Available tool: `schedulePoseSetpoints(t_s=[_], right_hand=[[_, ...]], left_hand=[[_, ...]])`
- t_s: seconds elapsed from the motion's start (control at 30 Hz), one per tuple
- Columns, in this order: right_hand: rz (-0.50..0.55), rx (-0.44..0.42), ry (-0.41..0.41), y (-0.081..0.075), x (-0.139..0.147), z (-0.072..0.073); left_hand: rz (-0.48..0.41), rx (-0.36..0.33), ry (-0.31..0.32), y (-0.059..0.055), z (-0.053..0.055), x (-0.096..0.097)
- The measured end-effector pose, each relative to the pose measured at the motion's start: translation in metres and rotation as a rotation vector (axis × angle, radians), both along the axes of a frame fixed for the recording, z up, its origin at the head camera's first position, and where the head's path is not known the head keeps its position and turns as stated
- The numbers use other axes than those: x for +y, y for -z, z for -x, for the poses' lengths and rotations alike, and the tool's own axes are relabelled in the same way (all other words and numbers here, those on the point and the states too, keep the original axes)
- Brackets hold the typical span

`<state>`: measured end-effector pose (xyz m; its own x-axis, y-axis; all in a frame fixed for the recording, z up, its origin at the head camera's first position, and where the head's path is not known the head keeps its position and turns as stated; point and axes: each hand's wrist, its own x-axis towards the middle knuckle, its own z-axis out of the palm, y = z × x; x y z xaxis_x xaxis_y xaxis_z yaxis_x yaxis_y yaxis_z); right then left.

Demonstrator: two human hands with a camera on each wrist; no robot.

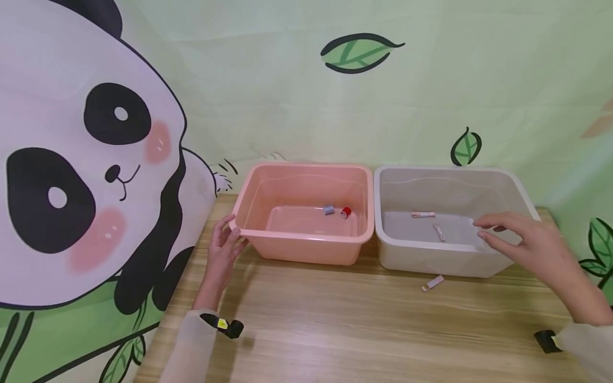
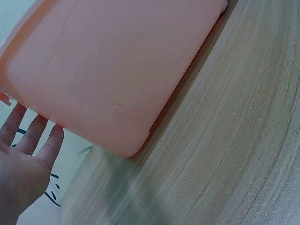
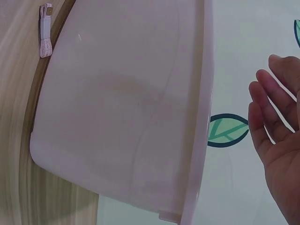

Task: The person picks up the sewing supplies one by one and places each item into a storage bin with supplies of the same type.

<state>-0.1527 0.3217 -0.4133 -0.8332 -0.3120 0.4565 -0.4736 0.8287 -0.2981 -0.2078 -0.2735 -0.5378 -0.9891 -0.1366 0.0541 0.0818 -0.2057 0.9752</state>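
Note:
My left hand (image 1: 222, 246) touches the left end of a pink plastic bin (image 1: 306, 250), its fingertips right at the rim corner. In the left wrist view its fingers (image 2: 32, 133) reach fairly straight to the bin's end wall. Inside lie a red thread spool (image 1: 346, 213) and a grey-blue spool (image 1: 328, 210). My right hand (image 1: 531, 242) hovers over the right side of a light grey bin (image 1: 431, 258), fingers loosely bent, thumb apart, nothing between them. Two small folded tape bundles, one (image 1: 423, 215) behind the other (image 1: 438, 232), lie in this bin.
A folded measuring tape (image 1: 433, 283) lies on the wood-grain table (image 1: 335, 324) in front of the grey bin. Both bins stand side by side near the table's back edge. A green cloth (image 1: 268, 80) with a panda and leaves hangs behind.

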Motion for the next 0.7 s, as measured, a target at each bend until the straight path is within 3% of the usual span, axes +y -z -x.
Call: schedulePoseSetpoints(t_s=[0.7], right_hand=[[0.147, -0.027, -0.058, 0.021, -0.012, -0.017]], left_hand=[[0.000, -0.010, -0.002, -0.003, -0.001, 0.001]])
